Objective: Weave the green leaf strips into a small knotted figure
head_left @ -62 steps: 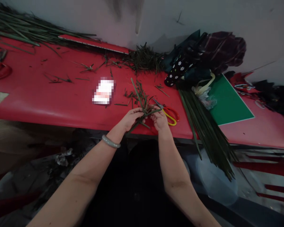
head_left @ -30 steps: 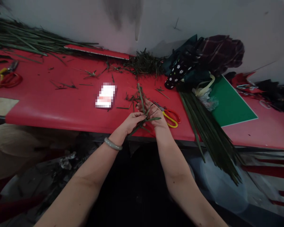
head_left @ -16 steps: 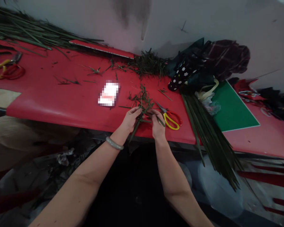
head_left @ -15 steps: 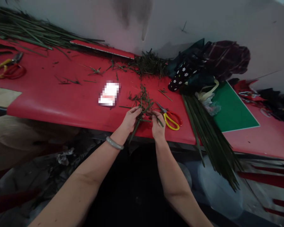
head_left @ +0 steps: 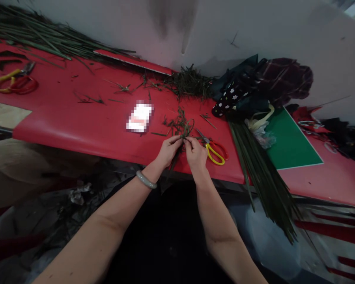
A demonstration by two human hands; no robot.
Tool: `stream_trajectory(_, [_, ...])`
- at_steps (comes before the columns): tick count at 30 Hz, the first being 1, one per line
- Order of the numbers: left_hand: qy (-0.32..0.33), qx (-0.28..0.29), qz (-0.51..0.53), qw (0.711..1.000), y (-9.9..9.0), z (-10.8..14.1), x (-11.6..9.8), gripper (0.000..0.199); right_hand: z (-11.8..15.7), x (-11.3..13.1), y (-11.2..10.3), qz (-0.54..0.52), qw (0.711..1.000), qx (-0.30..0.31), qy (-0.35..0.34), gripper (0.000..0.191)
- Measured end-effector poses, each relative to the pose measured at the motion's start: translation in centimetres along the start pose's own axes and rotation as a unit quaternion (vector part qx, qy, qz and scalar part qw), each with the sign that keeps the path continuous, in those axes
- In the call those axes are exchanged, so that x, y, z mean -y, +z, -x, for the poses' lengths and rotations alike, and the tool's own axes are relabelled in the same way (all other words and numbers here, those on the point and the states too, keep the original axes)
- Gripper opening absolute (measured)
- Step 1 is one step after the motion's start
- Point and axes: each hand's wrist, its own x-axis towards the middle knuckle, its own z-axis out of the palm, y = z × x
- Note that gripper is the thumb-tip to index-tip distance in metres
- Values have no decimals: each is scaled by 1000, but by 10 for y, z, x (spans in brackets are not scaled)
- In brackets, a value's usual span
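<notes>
Green leaf strips (head_left: 184, 135) meet in a small knotted or woven bunch between my two hands, above the table's front edge. My left hand (head_left: 169, 151) pinches the bunch from the left, a grey bangle (head_left: 146, 180) on that wrist. From the right, my right hand (head_left: 195, 153) pinches the strips with thumb and forefinger, its fingertips close to the left ones. One strip curves up in a loop above the fingers, and other ends hang below them. Scissors (head_left: 214, 152) with one yellow and one red handle lie just right of my right hand. Leaf scraps (head_left: 176, 122) lie behind the hands.
A lit, blurred-out phone (head_left: 140, 117) lies left on the red table (head_left: 77, 122). Another pair of scissors (head_left: 16, 81) is far left. Long leaves (head_left: 263, 177) overhang the edge at right, near a green board (head_left: 298, 150). A dark umbrella (head_left: 233, 94) and leaf pile (head_left: 192, 81) sit behind.
My hands have come together at the bunch; the right has moved left towards the left hand. A strip now loops above the fingers. The whole view has shifted slightly.
</notes>
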Motion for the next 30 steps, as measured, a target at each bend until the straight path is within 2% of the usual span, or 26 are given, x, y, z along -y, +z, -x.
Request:
stream_trajectory(4, [-2,-38,2,999,-2,-1,0,20,-4,0,1,2,1000,2,22,29])
stream_trajectory(10, [-5,-28,-31,999,3,2,-3,19,-5,-1,-6,10,999,18,41,25])
stream_trajectory(14, [26,-41,-65,997,4,1,-3,16,-7,-2,-13,19,999,37,21,23])
stream_trajectory(21, [26,11,-103,994,2,2,-6,16,-12,-9,-31,33,994,108,-5,23])
stream_trajectory(25, [20,36,-132,990,3,4,-9,16,-13,-10,-38,97,987,122,-25,19])
stream_trajectory(30, [1,34,-158,987,3,4,-6,17,-13,-9,-39,124,984,120,-35,17])
